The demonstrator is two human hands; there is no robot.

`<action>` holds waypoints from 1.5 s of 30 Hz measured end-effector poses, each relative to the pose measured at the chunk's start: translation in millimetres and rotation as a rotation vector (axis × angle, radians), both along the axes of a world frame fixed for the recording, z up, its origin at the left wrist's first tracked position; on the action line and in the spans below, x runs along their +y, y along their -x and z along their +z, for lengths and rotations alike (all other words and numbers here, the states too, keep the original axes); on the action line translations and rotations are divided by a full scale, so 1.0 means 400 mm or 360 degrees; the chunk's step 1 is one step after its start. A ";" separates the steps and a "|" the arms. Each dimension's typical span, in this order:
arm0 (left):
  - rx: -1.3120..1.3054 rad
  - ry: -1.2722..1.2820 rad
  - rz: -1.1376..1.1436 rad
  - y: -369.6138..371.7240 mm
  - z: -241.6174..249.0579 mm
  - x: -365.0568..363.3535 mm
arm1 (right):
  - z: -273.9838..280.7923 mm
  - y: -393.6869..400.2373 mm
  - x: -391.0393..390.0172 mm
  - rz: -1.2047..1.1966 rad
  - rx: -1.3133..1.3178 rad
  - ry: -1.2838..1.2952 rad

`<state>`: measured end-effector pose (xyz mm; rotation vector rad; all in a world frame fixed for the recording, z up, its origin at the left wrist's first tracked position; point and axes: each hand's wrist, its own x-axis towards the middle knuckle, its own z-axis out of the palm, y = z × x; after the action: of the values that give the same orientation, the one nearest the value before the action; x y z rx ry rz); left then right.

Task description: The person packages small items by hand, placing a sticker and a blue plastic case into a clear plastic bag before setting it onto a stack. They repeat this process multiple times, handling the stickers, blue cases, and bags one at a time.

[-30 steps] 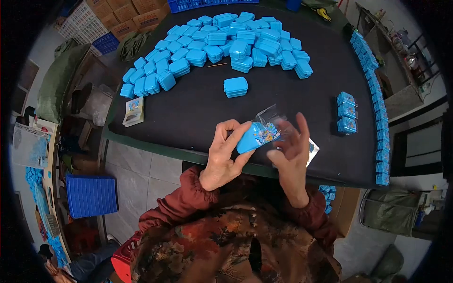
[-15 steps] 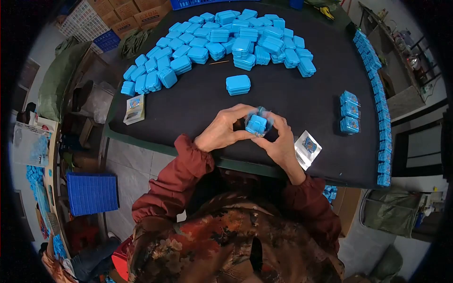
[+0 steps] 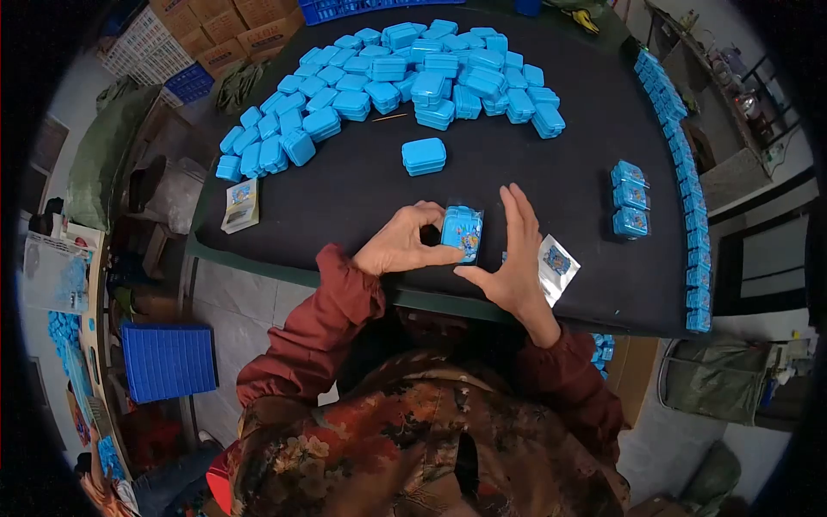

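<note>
Blue box (image 3: 463, 233) — between left hand's (image 3: 407, 243) fingertips, upright

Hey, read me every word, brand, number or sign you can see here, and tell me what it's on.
No text reads clearly.
Cartons: lettering too blurred to quote surely.
Blue case in the left hand: printed design, no legible words.
Left sheet and right sheet: print too small to read.
Three wrapped cases: too small.

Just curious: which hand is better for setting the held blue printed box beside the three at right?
Probably the right hand: open and nearer the three blue boxes; the left hand holds the blue printed box.
</note>
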<state>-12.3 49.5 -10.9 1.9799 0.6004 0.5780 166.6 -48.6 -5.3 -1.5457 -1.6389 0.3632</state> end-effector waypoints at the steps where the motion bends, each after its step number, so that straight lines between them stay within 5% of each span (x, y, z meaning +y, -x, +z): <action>1: -0.0085 0.0336 -0.0031 -0.003 0.022 -0.013 | 0.032 -0.006 -0.011 0.0109 -0.0081 -0.0087; 2: -0.0167 0.0673 -0.0066 -0.007 0.036 -0.024 | 0.058 -0.011 -0.022 0.0216 -0.0164 -0.0173; 6: -0.0184 0.0850 -0.0138 -0.033 0.054 -0.053 | 0.092 -0.029 -0.049 0.0407 -0.0298 -0.0121; 15: -0.0528 0.1531 -0.0323 -0.078 0.049 -0.112 | 0.081 -0.059 -0.106 0.0129 -0.0113 -0.0257; 18: -0.0733 0.1495 0.0088 -0.106 0.067 -0.152 | 0.083 -0.051 -0.110 0.0110 -0.0230 -0.0315; 28: -0.0643 0.1022 0.0389 -0.077 0.063 -0.156 | 0.055 -0.054 -0.114 -0.0012 -0.0171 -0.0410; 29: -0.0642 0.1022 0.0389 -0.067 0.062 -0.163 | 0.039 -0.054 -0.114 0.0015 0.0185 -0.0340; 30: -0.0585 0.0629 0.0333 -0.058 0.062 -0.174 | 0.030 -0.054 -0.114 0.0039 0.0542 -0.0268; 32: -0.0479 -0.0055 0.0216 -0.048 0.075 -0.184 | 0.036 -0.053 -0.120 0.0026 0.0563 -0.0199; 35: -0.0448 -0.0447 0.0301 -0.053 0.080 -0.195 | 0.035 -0.047 -0.119 0.0046 0.0566 -0.0135; 45: -0.0449 -0.0474 0.0424 -0.056 0.069 -0.215 | 0.039 -0.008 -0.129 0.0054 0.0528 -0.0381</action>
<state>10.0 -36.3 16.6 2.0530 0.6332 1.1463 169.9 -100.0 10.1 -1.2087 -1.3942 0.4021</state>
